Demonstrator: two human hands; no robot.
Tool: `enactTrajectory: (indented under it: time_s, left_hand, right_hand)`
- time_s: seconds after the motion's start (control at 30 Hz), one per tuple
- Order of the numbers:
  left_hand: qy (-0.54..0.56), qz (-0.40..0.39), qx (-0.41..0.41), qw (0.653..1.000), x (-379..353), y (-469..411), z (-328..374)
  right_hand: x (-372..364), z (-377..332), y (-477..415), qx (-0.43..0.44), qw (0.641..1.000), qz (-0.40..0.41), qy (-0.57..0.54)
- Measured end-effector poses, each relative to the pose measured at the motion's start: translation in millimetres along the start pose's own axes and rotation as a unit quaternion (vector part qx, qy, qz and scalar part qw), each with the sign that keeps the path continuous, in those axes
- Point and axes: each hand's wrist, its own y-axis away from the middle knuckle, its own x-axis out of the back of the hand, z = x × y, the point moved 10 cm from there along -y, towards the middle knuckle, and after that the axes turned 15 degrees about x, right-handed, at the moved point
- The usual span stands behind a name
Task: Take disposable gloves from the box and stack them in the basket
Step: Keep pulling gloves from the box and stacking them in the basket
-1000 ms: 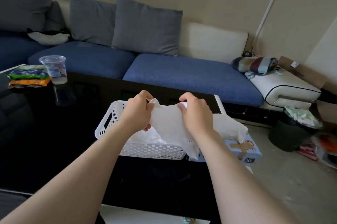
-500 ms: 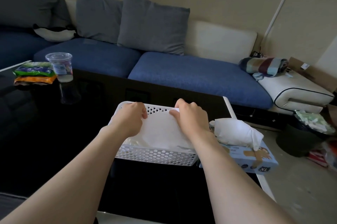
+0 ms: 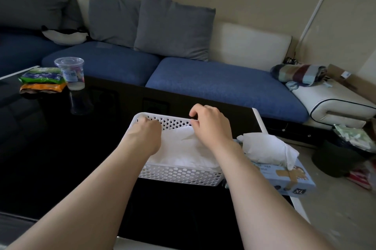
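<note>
— What's at the far left of your table [image 3: 50, 148]?

— Two snack packets [image 3: 42, 80] stacked, with a clear plastic cup [image 3: 71, 74] just beside them, well apart from where you work.

— And your left hand [image 3: 145, 133]?

— It's knuckles-up inside the basket [image 3: 179, 176], at the far left corner, on the edge of the top glove [image 3: 183, 145]. Your fingers are tucked under and hidden, so I cannot tell whether they pinch the glove or only press it.

— Where does the glove lie?

— Spread flat on the white pile in the basket, between your two hands.

— My right hand [image 3: 211, 125]?

— At the far rim, fingers loosely curled above the thumb. The thumb tip touches the glove's far right edge, and nothing shows pinched between thumb and fingers.

— The glove box [image 3: 293, 180]?

— Touching the basket's right side, at the table's edge, with a white glove tuft [image 3: 264, 150] bulging out of its top. Beyond it, a dark bin [image 3: 333, 160] stands on the floor.
</note>
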Motion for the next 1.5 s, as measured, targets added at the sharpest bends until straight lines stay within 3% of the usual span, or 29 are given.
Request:
enactTrajectory:
  time_s: [0.13,0.23,0.33,0.43,0.63,0.83,1.0,1.17,1.5]
  left_hand:
    - [-0.089,0.047,-0.027,0.995,8.7,8.4,15.6]
    - [-0.064,-0.019,-0.075,0.995,-14.2,-0.3,25.3]
    - [-0.054,-0.150,-0.064,0.985,-48.1,-2.2,21.0]
    - [-0.046,-0.164,-0.052,0.984,-52.7,-5.5,20.8]
    - [-0.050,-0.094,-0.063,0.992,-39.9,-6.4,31.0]
    - [0.088,0.013,-0.129,0.988,-4.1,8.1,67.9]
    - [0.123,0.008,-0.197,0.972,2.0,34.3,103.0]
    - [0.156,-0.031,-0.263,0.951,-2.4,57.3,135.2]
    - [0.148,-0.038,-0.307,0.939,-18.4,79.8,179.1]
  right_hand:
    - [-24.3,-9.5,16.2,-0.019,0.970,-0.232,-0.071]
    - [-35.7,-12.9,42.0,-0.039,0.926,-0.365,-0.086]
    - [-43.6,-14.1,52.8,-0.023,0.911,-0.406,-0.065]
    - [-57.4,-7.7,58.3,-0.035,0.908,-0.414,-0.057]
    - [-48.3,-6.5,56.3,-0.044,0.920,-0.369,-0.122]
    - [12.7,22.1,48.3,-0.094,0.973,-0.164,-0.131]
    - [67.3,68.8,71.9,-0.178,0.982,0.011,-0.067]
    - [83.8,106.8,98.7,-0.229,0.972,-0.023,0.046]
    - [68.8,131.4,121.4,-0.189,0.978,-0.064,-0.052]
